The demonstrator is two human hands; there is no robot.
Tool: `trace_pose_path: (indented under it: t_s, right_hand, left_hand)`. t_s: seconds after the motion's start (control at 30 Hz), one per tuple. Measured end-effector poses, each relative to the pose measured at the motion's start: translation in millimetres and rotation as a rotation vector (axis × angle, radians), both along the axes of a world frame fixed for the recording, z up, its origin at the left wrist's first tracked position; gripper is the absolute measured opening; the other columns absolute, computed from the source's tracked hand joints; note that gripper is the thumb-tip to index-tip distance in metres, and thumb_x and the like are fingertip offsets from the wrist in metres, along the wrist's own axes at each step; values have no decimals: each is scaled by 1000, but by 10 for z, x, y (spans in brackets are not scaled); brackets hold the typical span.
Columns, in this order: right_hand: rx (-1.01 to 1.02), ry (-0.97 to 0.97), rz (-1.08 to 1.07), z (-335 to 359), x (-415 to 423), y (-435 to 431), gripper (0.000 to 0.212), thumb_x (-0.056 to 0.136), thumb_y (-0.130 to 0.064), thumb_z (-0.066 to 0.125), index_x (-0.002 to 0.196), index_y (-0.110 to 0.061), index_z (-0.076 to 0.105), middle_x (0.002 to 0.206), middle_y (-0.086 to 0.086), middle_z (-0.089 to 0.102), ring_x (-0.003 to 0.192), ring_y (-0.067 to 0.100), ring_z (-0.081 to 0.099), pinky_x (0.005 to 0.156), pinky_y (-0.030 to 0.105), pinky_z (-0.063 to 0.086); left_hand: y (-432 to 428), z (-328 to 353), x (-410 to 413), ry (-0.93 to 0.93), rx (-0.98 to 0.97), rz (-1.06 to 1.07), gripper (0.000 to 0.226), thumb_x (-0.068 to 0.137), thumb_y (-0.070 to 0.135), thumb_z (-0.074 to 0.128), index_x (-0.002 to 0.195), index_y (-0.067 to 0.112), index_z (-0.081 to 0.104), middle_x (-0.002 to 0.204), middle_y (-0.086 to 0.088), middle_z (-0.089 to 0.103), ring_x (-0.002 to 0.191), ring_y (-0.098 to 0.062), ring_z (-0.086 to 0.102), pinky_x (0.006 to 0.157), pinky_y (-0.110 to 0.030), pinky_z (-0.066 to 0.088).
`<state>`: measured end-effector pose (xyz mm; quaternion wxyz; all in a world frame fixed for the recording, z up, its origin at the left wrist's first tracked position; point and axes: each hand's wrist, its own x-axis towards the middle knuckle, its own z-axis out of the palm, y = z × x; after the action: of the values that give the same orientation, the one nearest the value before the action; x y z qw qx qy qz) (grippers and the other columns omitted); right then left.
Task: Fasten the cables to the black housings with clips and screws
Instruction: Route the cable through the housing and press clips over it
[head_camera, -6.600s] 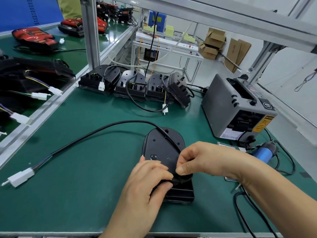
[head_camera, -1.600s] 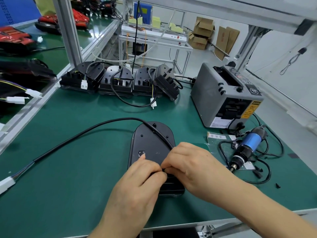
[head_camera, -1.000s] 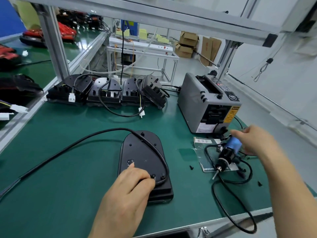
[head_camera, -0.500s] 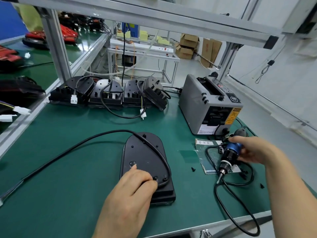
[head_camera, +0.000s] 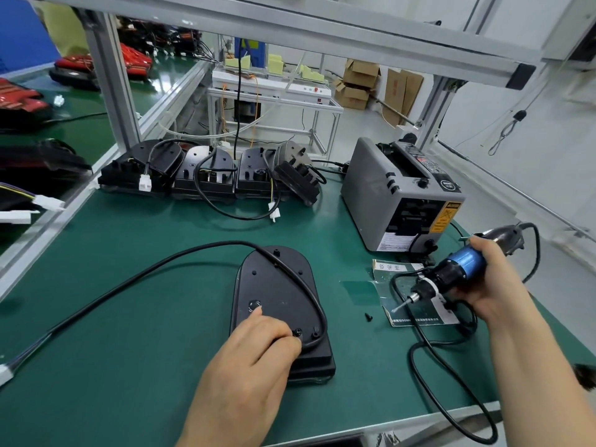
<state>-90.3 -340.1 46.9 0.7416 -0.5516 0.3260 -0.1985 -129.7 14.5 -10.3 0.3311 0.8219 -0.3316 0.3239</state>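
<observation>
Your left hand (head_camera: pixel 254 350) rests bent fingers (head_camera: pixel 258 317) on the smooth, rounded black housing (head_camera: pixel 277 285) beside its cable (head_camera: pixel 180 254). Your right hand (head_camera: pixel 496 282) grips the cylindrical blue screwdriver (head_camera: pixel 464 264).

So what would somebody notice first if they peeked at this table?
Probably the blue screwdriver gripped in the right hand, held up at the right side of the green table. Next, the left hand resting on the black housing in the middle, with a long black cable looping off to the left.
</observation>
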Motion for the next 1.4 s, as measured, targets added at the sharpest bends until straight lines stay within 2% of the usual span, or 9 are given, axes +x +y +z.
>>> trace_pose_path:
  t_s: [0.23,0.37,0.53,0.6,0.73,0.87,1.0,1.23,1.4]
  right_hand:
    - [124,-156,41,7,90,205,19,86,-28,57,94,-17,44,84,15,65,60,20,65,68,37,52]
    - [105,-192,59,-5,113,306,16,87,-25,56,96,-17,46,86,15,72,62,19,66,65,33,53]
    - [115,-278,43,72,181,428,11,88,-20,55,93,-13,48,93,16,71,79,26,71,70,33,56]
    - [66,-308,48,117,206,465,8,87,-20,55,90,-17,49,94,13,73,84,23,70,69,31,55]
    - [-85,-359,74,203,224,549,7,85,-23,56,86,-21,49,74,-5,73,84,13,70,61,25,51]
    - [-79,-364,117,263,257,625,13,83,-22,57,93,-16,51,89,8,74,93,22,70,76,31,51]
    - [-1,-449,179,365,319,728,18,79,-15,61,96,-9,58,86,11,72,74,20,66,78,32,53]
    - [-12,-498,227,473,403,926,14,80,-10,65,92,-11,57,68,1,63,63,16,61,74,35,53]
    - [-68,-502,249,477,388,960,9,82,-10,61,91,-9,57,83,7,72,80,25,70,80,37,55]
  left_hand:
    - [3,-11,0,-10,-19,-7,9,82,5,59,77,8,66,83,0,56,78,-17,52,100,-35,44]
    - [2,-9,2,-8,-19,-13,8,82,4,60,78,7,66,83,0,56,78,-17,52,101,-34,43]
    - [3,-2,0,0,-9,-10,9,83,4,59,77,7,66,82,0,56,77,-18,53,101,-33,43]
    - [0,-1,-1,2,-5,-6,8,81,2,63,77,7,66,83,1,55,77,-17,53,101,-33,43]
    - [-5,2,-4,11,-7,-2,11,75,-3,67,76,8,65,84,2,53,76,-18,52,102,-32,42]
    - [1,2,-4,11,-8,-8,12,75,-3,68,78,9,64,84,2,54,77,-18,53,101,-33,43]
    - [3,2,-5,8,-3,-8,13,75,-2,68,79,10,64,83,2,54,76,-18,52,100,-35,44]
    - [-7,10,-11,10,-1,5,12,74,-3,68,77,9,65,82,1,55,76,-18,53,100,-35,44]
    - [-10,4,-12,1,1,18,13,73,-4,68,76,8,66,82,0,56,76,-17,51,99,-37,45]
